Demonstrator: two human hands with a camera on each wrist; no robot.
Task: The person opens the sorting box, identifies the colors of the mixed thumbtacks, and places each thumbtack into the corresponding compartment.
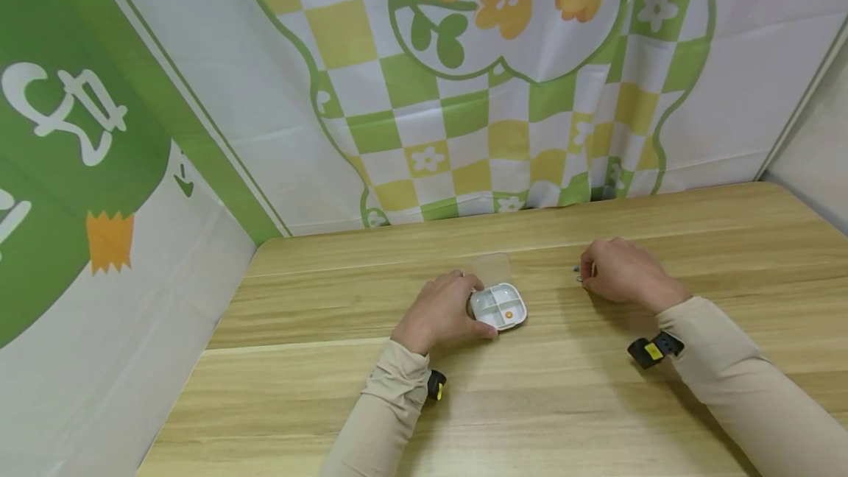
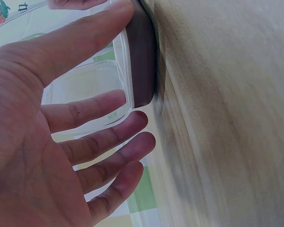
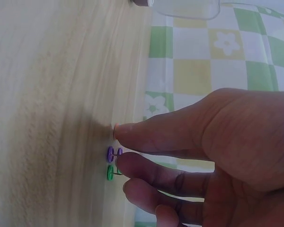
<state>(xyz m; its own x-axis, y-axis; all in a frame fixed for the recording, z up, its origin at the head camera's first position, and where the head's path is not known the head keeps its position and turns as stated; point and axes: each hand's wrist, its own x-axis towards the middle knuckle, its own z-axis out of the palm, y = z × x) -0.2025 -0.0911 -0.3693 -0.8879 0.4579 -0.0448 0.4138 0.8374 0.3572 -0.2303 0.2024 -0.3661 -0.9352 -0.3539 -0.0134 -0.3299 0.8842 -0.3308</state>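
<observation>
My left hand (image 1: 445, 308) grips a small white box (image 1: 486, 305) with four compartments, thumb at its near edge and index finger at the far side. Its clear lid (image 1: 493, 267) lies folded back; an orange thumbtack (image 1: 509, 314) sits in the near right compartment. In the left wrist view, the box's dark side (image 2: 142, 56) shows, the other fingers spread beside it. My right hand (image 1: 623, 271) is low over the table, thumb and bent fingertips around several thumbtacks, including a purple thumbtack (image 3: 110, 154) and a green thumbtack (image 3: 110, 172). An orange edge (image 3: 116, 132) shows at the thumb tip.
The wooden table (image 1: 318, 381) extends around both hands. A checked, flowered cloth (image 1: 464, 124) hangs along its back edge, and a green and white cloth (image 1: 99, 168) hangs at the left. Each wrist wears a black strap (image 1: 656, 350).
</observation>
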